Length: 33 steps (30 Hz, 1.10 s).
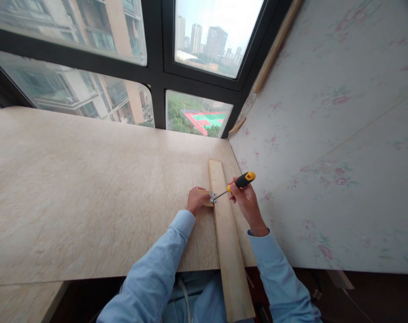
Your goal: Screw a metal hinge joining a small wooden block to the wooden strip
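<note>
A long wooden board (229, 242) lies on the stone sill, its near end sticking out past the front edge over my lap. Against its left side sits a small wooden block (208, 203), and a silver metal hinge (213, 197) spans the joint between the two. My left hand (197, 199) is closed on the small block, fingertips beside the hinge. In my right hand (245, 199) is a screwdriver (245, 179) with a black and yellow handle, held at a slant. Its shaft runs down left, and the tip meets the hinge.
The beige stone sill (89, 193) stretches far to the left and ends at a front edge near my body. A wall with flowered paper (332, 157) rises close on the right. Dark window frames (157, 72) stand behind the sill.
</note>
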Tool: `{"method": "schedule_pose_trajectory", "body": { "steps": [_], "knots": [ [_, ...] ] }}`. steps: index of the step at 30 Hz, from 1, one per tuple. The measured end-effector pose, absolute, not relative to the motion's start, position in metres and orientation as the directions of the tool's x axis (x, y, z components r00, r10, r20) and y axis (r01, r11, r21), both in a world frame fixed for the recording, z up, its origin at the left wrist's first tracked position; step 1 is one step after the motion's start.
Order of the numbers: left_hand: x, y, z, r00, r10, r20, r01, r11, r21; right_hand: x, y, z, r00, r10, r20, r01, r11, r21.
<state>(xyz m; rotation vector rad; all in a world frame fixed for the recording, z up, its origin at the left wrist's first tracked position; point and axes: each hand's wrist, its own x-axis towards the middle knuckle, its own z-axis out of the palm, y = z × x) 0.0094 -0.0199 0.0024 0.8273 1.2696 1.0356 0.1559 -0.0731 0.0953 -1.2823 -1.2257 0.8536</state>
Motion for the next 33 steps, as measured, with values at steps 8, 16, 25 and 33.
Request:
{"method": "schedule_pose_trajectory", "body": {
  "steps": [8,16,25,33],
  "knots": [
    [0.01,-0.02,0.001,-0.009,0.938,-0.347,-0.161,0.341,0.926,0.156,-0.079,0.102,0.102,0.973,0.205,0.153,0.188,-0.97],
    [0.009,-0.021,0.003,-0.01,0.936,-0.351,-0.135,0.346,0.928,0.157,-0.084,0.116,0.109,0.966,0.236,0.337,0.187,-0.923],
    [0.009,-0.021,0.0,0.011,0.936,-0.351,-0.147,0.349,0.926,0.154,-0.074,0.109,0.13,0.908,0.397,0.402,0.318,-0.858],
    [0.009,-0.021,0.003,0.012,0.933,-0.359,-0.181,0.355,0.917,0.155,-0.083,0.126,0.007,0.926,0.377,0.248,0.364,-0.898]
  ]
}}
